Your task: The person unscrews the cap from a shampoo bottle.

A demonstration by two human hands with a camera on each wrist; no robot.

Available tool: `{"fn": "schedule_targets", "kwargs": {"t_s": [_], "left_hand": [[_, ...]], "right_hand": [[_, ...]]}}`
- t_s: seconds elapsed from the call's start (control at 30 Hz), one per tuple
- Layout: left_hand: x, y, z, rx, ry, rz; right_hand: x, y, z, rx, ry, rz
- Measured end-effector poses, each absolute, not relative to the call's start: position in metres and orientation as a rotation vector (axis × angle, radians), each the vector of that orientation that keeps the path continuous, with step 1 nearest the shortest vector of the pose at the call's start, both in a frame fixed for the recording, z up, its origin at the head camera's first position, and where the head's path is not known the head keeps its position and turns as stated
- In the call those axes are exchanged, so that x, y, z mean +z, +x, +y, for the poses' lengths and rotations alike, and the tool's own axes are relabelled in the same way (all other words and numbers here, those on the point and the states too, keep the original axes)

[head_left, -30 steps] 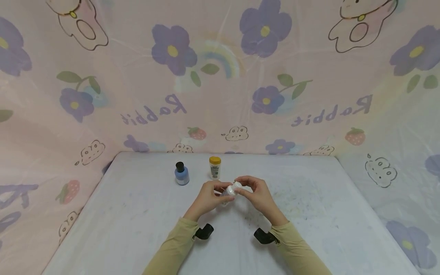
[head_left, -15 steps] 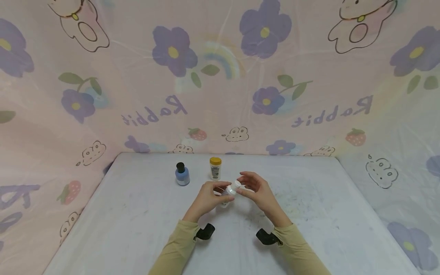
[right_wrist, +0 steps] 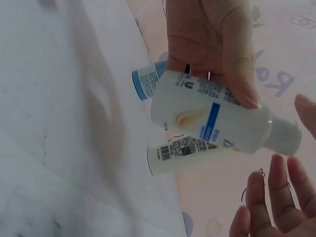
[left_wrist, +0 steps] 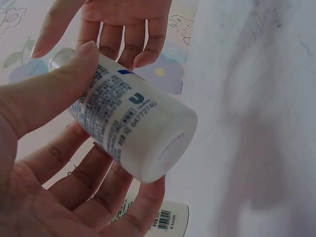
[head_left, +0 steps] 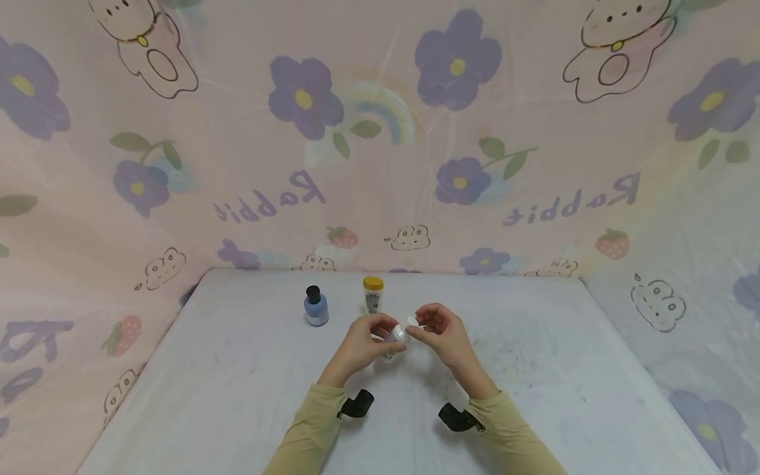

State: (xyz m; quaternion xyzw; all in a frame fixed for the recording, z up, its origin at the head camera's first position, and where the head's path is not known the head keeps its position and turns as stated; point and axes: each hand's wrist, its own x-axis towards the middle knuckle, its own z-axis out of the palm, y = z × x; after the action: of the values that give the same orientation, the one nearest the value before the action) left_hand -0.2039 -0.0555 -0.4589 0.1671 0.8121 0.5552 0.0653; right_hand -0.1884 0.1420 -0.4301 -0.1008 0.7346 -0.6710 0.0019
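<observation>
My left hand (head_left: 359, 344) holds a small white bottle (right_wrist: 197, 111), tilted with its cap end toward my right hand. The thumb lies along one side and the fingers curl round the other. Blue marks and small print cover the bottle in both wrist views. A plain white cap (right_wrist: 286, 136) sits at its upper end in the right wrist view. My right hand (head_left: 446, 340) is beside this cap, thumb and loosely spread fingers on either side of it. In the right wrist view a gap shows between the fingers and the cap; contact is hard to tell in the head view.
A blue bottle with a black cap (head_left: 316, 309) stands at the back left of the white table (head_left: 237, 396). Just beyond my left hand stands a white bottle with a yellow cap (head_left: 373, 295). Patterned cloth (head_left: 380, 152) encloses the back and sides.
My right hand first gripped the cap, then its fingers spread away. Now they are closer to the cap again. My left hand keeps its hold on the bottle; the head view has tilted slightly.
</observation>
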Motion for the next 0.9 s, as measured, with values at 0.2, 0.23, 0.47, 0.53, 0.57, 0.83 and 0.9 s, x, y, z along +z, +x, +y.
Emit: {"fn": "schedule_targets", "kwargs": {"t_s": [0.2, 0.23, 0.47, 0.53, 0.57, 0.83, 0.9], "left_hand": [[-0.461, -0.202, -0.052, 1.679, 0.527, 2.445], [-0.461, -0.202, -0.051, 1.681, 0.531, 2.444], [-0.461, -0.202, -0.049, 1.687, 0.545, 2.455], [-0.461, -0.202, -0.049, 1.684, 0.553, 2.458], [-0.461, -0.203, -0.049, 1.681, 0.564, 2.46], [-0.46, -0.206, -0.054, 1.665, 0.608, 2.423], [-0.459, -0.207, -0.055, 1.661, 0.602, 2.409]], "right_hand": [[-0.43, -0.185, 0.138, -2.081, -0.298, 2.332], [-0.431, -0.185, 0.138, -2.078, -0.292, 2.34], [-0.45, -0.195, 0.142, -2.081, -0.226, 2.37], [-0.455, -0.198, 0.143, -2.071, -0.217, 2.38], [-0.456, -0.199, 0.144, -2.055, -0.225, 2.395], [-0.455, -0.199, 0.151, -1.937, -0.387, 2.423], [-0.455, -0.2, 0.152, -1.929, -0.426, 2.403]]}}
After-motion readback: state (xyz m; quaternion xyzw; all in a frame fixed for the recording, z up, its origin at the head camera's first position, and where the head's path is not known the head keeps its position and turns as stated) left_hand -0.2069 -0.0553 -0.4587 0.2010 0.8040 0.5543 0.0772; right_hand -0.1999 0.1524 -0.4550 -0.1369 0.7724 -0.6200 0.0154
